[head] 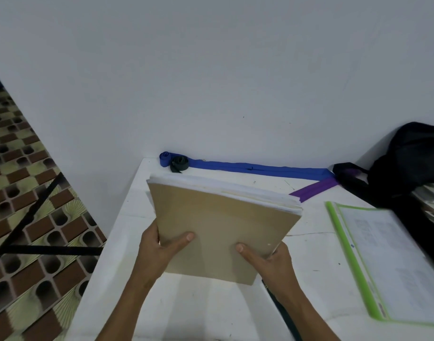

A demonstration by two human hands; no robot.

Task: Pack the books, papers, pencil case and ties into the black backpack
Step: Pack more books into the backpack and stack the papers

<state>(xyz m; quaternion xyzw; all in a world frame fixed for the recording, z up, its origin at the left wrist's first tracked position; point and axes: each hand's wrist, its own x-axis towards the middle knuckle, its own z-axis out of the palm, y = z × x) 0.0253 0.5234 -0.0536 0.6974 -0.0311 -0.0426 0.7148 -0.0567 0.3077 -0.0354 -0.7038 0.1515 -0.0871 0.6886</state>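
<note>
While the left hand (154,252) and right hand (270,262) grip the brown-covered stack (223,222), thumbs pressed on the cover and fingers hidden beneath, packing appears barely begun. Beyond the fingers lie the blue tie (260,168) and purple tie (314,189); rightward, the green folder (383,262) and black backpack (407,168).

Matt brown paper book cover (218,225)

Tan paper stack (223,225) tilts at centre; green-edged folder (383,262) flat at four o'clock; blue tie (260,168) and purple tie (314,189) at one; black backpack (407,163) at two.
</note>
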